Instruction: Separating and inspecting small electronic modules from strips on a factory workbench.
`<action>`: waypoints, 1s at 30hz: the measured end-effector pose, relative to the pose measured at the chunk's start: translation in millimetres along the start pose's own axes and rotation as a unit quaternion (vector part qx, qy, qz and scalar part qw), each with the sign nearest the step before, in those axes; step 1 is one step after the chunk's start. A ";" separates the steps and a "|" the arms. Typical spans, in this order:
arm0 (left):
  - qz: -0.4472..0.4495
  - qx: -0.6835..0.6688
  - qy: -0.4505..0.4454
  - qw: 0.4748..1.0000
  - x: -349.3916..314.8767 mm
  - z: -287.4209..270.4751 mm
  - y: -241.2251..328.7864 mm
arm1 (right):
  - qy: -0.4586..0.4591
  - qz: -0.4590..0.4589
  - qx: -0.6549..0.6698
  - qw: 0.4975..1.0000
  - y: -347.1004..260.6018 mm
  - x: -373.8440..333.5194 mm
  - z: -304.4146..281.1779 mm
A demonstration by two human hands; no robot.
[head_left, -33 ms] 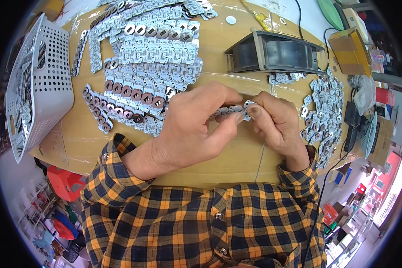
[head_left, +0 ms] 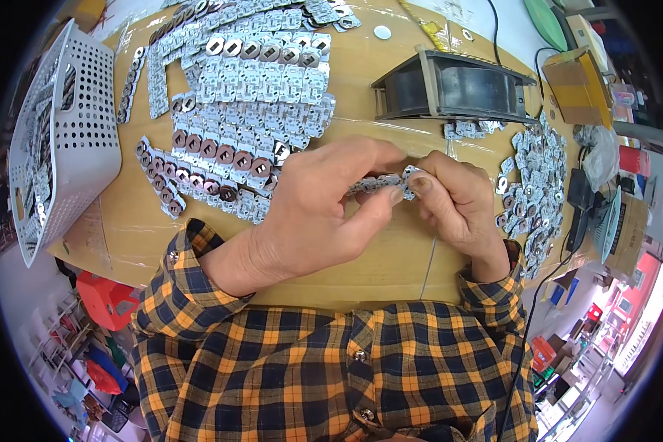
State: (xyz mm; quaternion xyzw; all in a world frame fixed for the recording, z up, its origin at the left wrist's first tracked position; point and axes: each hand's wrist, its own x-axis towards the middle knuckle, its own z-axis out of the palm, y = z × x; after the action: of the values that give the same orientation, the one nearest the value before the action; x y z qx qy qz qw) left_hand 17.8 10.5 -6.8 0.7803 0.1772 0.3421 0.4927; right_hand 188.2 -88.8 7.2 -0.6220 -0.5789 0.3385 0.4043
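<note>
Between my two hands is a short strip of small printed circuit boards (head_left: pixel 376 183), whitish with tiny parts on it. My left hand (head_left: pixel 313 206) is closed round the strip, thumb below and fingers above, covering much of it. At the strip's right end, my right hand (head_left: pixel 457 199) pinches a single small circuit board (head_left: pixel 411 174) between thumb and bent forefinger. Whether that board is still joined to the strip I cannot tell. Many more circuit board strips (head_left: pixel 261 85), some with round metal discs, lie in overlapping rows beyond my left hand.
A spread of loose small boards (head_left: pixel 534 184) lies to the right. Behind my hands stands a black fan-like housing (head_left: pixel 460 88). A white perforated basket (head_left: pixel 96 140) holding strips is at the left. A black cable (head_left: pixel 541 291) runs down the right side; a cardboard box (head_left: pixel 578 85) sits at far right.
</note>
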 end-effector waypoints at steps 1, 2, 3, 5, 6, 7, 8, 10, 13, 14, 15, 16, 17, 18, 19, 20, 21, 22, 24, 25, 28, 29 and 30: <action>-0.024 -0.034 0.001 0.999 -0.3 1.5 -1.7 | -0.007 0.005 0.010 1.000 1.0 0.5 -0.1; -0.028 -0.034 0.006 0.999 -0.7 -1.4 -2.6 | -0.014 0.009 0.019 1.000 1.8 1.0 -0.1; -0.077 -0.060 -0.066 0.993 0.3 -6.1 -2.1 | -0.017 0.012 0.018 1.000 1.6 0.6 -1.3; -0.127 -0.088 -0.136 0.978 2.4 -12.4 -0.4 | -0.022 -0.011 -0.013 1.000 1.2 -0.1 -3.6; -0.175 -0.113 -0.162 0.965 1.8 -15.3 1.2 | -0.028 -0.011 -0.012 0.999 1.5 0.6 -3.3; -0.221 -0.138 -0.187 0.947 0.3 -16.7 2.1 | -0.034 -0.021 -0.010 0.999 1.9 1.3 -2.8; -0.224 -0.139 -0.182 0.947 -2.3 -15.4 1.5 | -0.040 -0.032 -0.008 0.999 2.5 2.0 -2.4; -0.213 -0.201 -0.136 0.946 -5.4 -9.6 -2.2 | -0.046 -0.036 -0.015 0.998 4.7 2.4 -3.9; -0.211 -0.158 -0.177 0.948 -3.1 -13.6 -1.1 | -0.062 -0.041 -0.021 0.997 6.5 1.0 -5.5; -0.212 -0.159 -0.175 0.948 -3.6 -13.2 0.1 | -0.070 -0.039 -0.023 0.997 6.8 0.7 -5.7; -0.219 -0.161 -0.161 0.949 -3.2 -12.7 1.0 | -0.071 -0.039 -0.024 0.996 4.3 0.7 -4.8; -0.225 -0.164 -0.147 0.949 -2.6 -12.2 2.2 | -0.044 -0.018 -0.013 0.999 -0.5 0.4 -3.0; -0.225 -0.165 -0.146 0.949 -1.9 -11.8 5.0 | -0.017 0.004 -0.002 1.000 -4.8 -0.2 -1.7; -0.255 -0.210 -0.123 0.936 -1.8 -10.7 8.6 | -0.018 0.003 -0.001 1.000 -7.0 -1.5 -1.0; -0.283 -0.255 -0.100 0.919 -2.0 -9.7 10.8 | -0.009 0.038 0.020 0.999 -8.8 -2.8 -0.5; -0.283 -0.254 -0.100 0.919 -2.4 -8.8 11.1 | 0.000 0.072 0.040 0.997 -9.5 -3.1 -0.5; -0.294 -0.268 -0.087 0.913 -3.0 -7.9 11.6 | 0.001 0.072 0.040 0.997 -10.0 -2.9 -1.0; -0.305 -0.281 -0.073 0.907 -3.3 -7.3 11.7 | 0.001 0.064 0.037 0.997 -10.1 -2.7 -1.7; -0.308 -0.278 -0.075 0.907 -3.9 -7.2 11.9 | 0.001 0.055 0.035 0.998 -10.5 -2.8 -3.6; -0.312 -0.275 -0.075 0.906 -4.3 -7.3 12.2 | -0.015 0.082 0.056 0.995 -10.5 -3.2 -5.4; -0.295 -0.259 -0.060 0.918 -6.0 -4.9 13.6 | -0.035 0.127 0.081 0.988 -14.2 -3.2 -8.0; -0.294 -0.259 -0.061 0.918 -6.9 -4.0 13.6 | -0.040 0.145 0.086 0.985 -15.3 -3.2 -8.4; -0.291 -0.257 -0.055 0.920 -7.8 -3.4 13.2 | -0.041 0.145 0.086 0.985 -14.7 -2.7 -8.0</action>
State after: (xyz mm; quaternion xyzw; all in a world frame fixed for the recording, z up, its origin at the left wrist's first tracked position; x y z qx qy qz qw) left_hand 9.1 1.9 3.1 0.5581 0.2749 0.1740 0.7633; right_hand 188.4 -92.3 23.8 -0.6476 -0.4675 0.4673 0.3791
